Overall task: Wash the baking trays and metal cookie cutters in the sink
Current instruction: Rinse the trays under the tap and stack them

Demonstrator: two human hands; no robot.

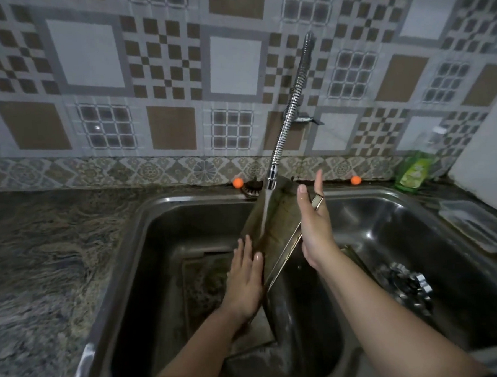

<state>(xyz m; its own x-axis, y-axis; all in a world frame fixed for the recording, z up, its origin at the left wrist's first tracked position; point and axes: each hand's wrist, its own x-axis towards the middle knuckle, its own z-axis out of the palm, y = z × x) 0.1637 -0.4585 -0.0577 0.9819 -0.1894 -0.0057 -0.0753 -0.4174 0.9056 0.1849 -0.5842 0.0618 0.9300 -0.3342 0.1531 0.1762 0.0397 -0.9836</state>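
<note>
Granite-patterned countertop (43, 256) occupies the left of the view, bordering a stainless double sink (184, 201). In the left basin, a baking tray (200, 277) lies flat on the bottom, dark and spotted. The left hand (244, 278) is laid against the lower left edge of a second baking tray (275, 230), fingers straight and close together, pressing on the metal rather than curling round it. This second tray is held tilted on edge above the divider between the basins, its inner face turned up. Water from the flexible coiled faucet (292, 105) runs onto that face. The right hand (314, 228) supports the tray's upper right edge; the thumb lies along the rim, while the fingers extend upward, straight and slightly apart. Whether the palm grips the rim cannot be determined. In the right basin, metal cookie cutters (405, 286) lie in a heap near the bottom. A green dish-soap pouch (410, 174) stands on the counter at the far right.
</note>
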